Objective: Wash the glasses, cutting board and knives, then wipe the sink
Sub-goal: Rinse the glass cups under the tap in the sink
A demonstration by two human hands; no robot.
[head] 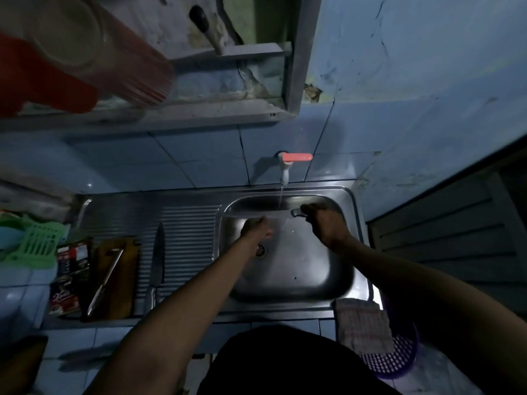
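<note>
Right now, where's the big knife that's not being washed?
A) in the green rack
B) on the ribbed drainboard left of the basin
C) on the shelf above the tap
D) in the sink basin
B: the large knife lies flat on the ribbed drainboard, between the cutting board and the sink basin, tip pointing toward the wall.
</note>
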